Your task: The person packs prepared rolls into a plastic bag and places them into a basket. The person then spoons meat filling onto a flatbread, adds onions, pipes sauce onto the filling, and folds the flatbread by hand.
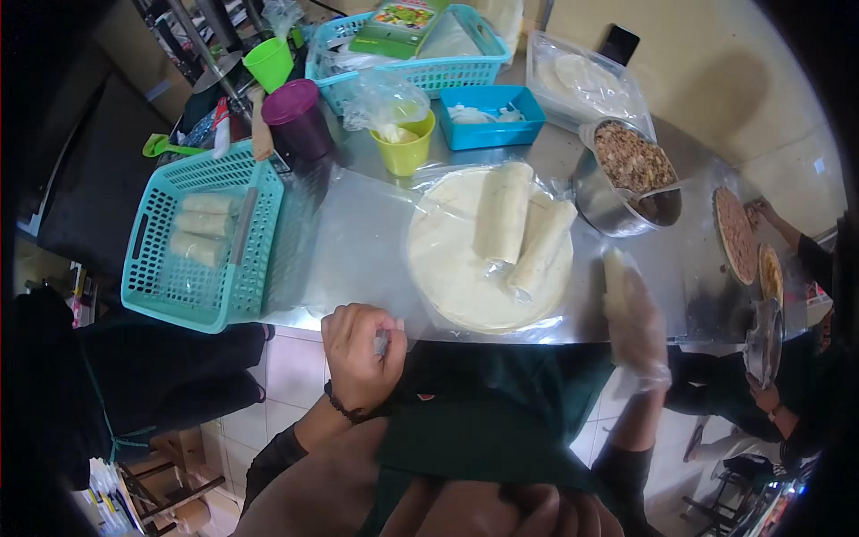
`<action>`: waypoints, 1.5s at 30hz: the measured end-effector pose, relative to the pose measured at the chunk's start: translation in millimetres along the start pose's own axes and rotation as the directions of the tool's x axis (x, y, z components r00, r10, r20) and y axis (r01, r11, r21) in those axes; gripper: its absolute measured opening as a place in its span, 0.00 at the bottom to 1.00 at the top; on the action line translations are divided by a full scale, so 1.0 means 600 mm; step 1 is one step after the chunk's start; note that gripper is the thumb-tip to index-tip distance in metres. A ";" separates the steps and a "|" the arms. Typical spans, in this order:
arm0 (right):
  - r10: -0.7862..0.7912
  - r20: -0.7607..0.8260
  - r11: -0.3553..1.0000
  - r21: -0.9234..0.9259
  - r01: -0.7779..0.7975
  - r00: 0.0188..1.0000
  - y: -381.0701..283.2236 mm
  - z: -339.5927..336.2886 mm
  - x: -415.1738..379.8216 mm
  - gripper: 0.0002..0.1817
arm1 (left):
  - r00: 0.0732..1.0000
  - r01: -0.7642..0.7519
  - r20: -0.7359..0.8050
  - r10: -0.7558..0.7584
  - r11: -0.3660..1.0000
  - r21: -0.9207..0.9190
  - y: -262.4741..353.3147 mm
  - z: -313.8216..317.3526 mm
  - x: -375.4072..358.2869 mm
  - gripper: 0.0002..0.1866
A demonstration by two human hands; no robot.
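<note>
Two pale rolls (506, 210) lie on round sheets (447, 259), right of centre. The left hand (360, 352), lower centre, curls its fingers together; the right hand (637, 327) — further right, gloved (and blurred) — has fingers I cannot read.

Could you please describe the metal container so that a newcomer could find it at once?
On the metal table, find the round stack of pale wraps bearing two rolls. The metal container stands just beyond its right side; unlike the clear plastic tub behind, it holds brown, crumbly filling.
</note>
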State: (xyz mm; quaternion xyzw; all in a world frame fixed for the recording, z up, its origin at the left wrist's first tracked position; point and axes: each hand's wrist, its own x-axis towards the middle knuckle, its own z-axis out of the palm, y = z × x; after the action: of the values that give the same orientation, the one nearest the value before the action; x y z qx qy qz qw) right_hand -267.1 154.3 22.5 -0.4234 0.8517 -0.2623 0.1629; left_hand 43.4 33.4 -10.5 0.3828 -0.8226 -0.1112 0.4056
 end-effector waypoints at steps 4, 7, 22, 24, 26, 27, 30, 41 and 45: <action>-0.026 0.199 0.455 0.875 -0.166 0.980 -0.021 0.002 -0.042 0.32 | 0.998 -0.005 -0.068 0.002 0.999 -0.043 0.002 0.003 0.004 0.09; -0.172 0.448 0.057 0.894 -0.445 0.877 -0.078 0.045 -0.067 0.28 | 0.997 0.024 -0.067 -0.029 0.996 -0.080 0.005 0.009 0.003 0.08; -0.675 0.400 0.733 0.462 0.500 0.620 -0.224 0.213 0.022 0.24 | 0.995 0.031 0.097 -0.005 0.963 -0.268 0.006 0.002 -0.013 0.20; -0.543 0.457 0.824 0.452 0.342 0.705 -0.236 0.235 0.027 0.29 | 0.994 0.036 0.109 -0.006 0.961 -0.274 0.013 0.002 -0.014 0.23; -0.440 0.477 0.643 0.759 -0.104 0.761 -0.245 0.308 0.037 0.32 | 0.989 0.021 0.147 0.024 0.954 -0.299 0.012 0.000 -0.015 0.29; -0.330 0.544 0.233 0.839 -0.492 0.771 -0.257 0.332 0.039 0.35 | 0.989 0.025 0.145 0.019 0.955 -0.296 0.014 -0.001 -0.014 0.29; -0.279 0.492 0.339 0.854 -0.395 0.825 -0.316 0.328 0.042 0.35 | 0.994 -0.018 0.103 0.042 0.973 -0.228 0.018 -0.002 -0.012 0.32; -0.414 0.564 0.730 0.675 -0.110 0.715 -0.323 0.401 0.093 0.43 | 0.988 -0.081 0.082 0.128 0.898 -0.432 -0.005 0.001 -0.012 0.32; -0.667 0.205 0.688 0.540 0.486 0.716 -0.302 0.512 0.092 0.42 | 0.971 -0.221 -0.020 0.239 0.860 -0.459 -0.012 0.010 -0.009 0.31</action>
State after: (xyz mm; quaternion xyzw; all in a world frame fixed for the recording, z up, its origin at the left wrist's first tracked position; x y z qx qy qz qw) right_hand -30.9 -76.1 -123.2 -0.6676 0.5358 -0.4005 0.3269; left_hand 44.6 31.6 -21.1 0.1734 -0.8202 -0.2601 0.4790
